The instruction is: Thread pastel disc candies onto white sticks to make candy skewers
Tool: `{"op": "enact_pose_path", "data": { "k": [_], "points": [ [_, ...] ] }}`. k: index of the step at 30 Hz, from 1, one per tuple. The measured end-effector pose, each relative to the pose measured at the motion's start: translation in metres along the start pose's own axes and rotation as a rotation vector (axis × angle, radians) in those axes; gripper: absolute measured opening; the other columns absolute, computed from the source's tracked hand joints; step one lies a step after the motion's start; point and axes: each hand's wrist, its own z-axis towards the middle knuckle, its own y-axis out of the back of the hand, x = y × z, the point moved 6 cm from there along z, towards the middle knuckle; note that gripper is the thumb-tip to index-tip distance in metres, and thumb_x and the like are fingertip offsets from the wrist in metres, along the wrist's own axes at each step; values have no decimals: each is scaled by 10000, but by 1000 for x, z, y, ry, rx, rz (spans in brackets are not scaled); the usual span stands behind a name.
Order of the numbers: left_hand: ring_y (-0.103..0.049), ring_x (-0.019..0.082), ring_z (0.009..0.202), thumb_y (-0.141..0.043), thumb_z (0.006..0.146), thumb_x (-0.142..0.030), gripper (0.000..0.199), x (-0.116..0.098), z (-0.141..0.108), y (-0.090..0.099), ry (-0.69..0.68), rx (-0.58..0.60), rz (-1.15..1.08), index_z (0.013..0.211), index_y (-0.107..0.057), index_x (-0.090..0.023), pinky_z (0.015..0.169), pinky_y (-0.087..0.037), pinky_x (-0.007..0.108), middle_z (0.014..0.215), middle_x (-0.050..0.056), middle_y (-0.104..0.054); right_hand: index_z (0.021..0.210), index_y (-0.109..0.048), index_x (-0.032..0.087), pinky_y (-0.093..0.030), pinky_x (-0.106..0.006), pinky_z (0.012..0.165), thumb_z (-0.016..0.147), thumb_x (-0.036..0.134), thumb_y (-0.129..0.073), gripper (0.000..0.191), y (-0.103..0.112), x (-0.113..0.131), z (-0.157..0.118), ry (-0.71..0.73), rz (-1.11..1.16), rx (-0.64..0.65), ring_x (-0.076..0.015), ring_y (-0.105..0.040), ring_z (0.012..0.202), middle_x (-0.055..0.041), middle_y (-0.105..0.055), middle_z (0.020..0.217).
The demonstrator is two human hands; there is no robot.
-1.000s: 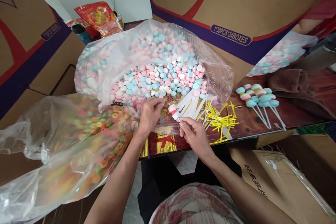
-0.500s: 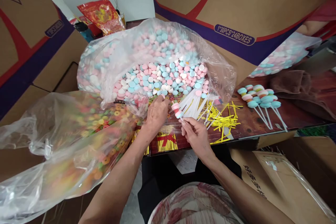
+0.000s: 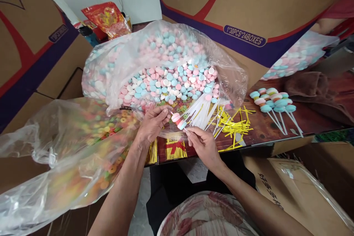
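My right hand (image 3: pixel 203 145) pinches the white stick of a candy skewer (image 3: pixel 179 121) just below its sweets. Pink, red, white and pale blue pieces are threaded along it, and it tilts up toward the left. My left hand (image 3: pixel 155 122) is at the skewer's upper end, thumb and fingers pressed together; what they hold, if anything, is too small to make out. Behind both hands an open clear bag (image 3: pixel 121 70) spills pink, white and blue candy discs (image 3: pixel 166 84). Loose white sticks (image 3: pixel 200 112) lie fanned out beside the skewer.
A clear bag of colourful candy rings (image 3: pixel 110 136) lies at left. Yellow twist ties (image 3: pixel 235 127) are scattered on the dark red table (image 3: pixel 265 129), with bundled ties (image 3: pixel 176 149) at its edge. Finished-looking candy skewers (image 3: pixel 273 100) lie at right. Large cartons (image 3: pixel 210 14) stand behind.
My left hand has drawn back from the candy pile to the skewer's upper end. My right hand has shifted the skewer slightly left and down.
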Motion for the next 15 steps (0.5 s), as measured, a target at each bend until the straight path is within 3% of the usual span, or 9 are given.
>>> {"op": "enact_pose_path", "data": {
  "k": [9,12,15],
  "points": [
    [-529,81,653,-878,681,-453,357,-3,-8,5,-6,85,149,874,-799,-162,621,-456,197,730,21,-655,805,-674,163,-335,-244,504,947,316,-527,256,-1,4,3,0,-98,83,-116,-398,525,34,-458,564],
    [-481,88,622,-830,733,-494,368,-6,-11,9,14,150,303,854,-788,-149,579,-390,206,648,7,-594,767,-674,169,-376,-245,546,952,301,-524,272,1,6,3,55,-175,131,-126,-445,562,13,-522,603],
    [-398,71,566,-771,792,-522,402,-5,-13,7,51,247,424,707,-731,-132,524,-287,206,577,-13,-508,831,-717,170,-445,-259,651,959,281,-527,254,3,9,0,133,-258,145,-150,-538,654,-21,-639,721]
  ]
}}
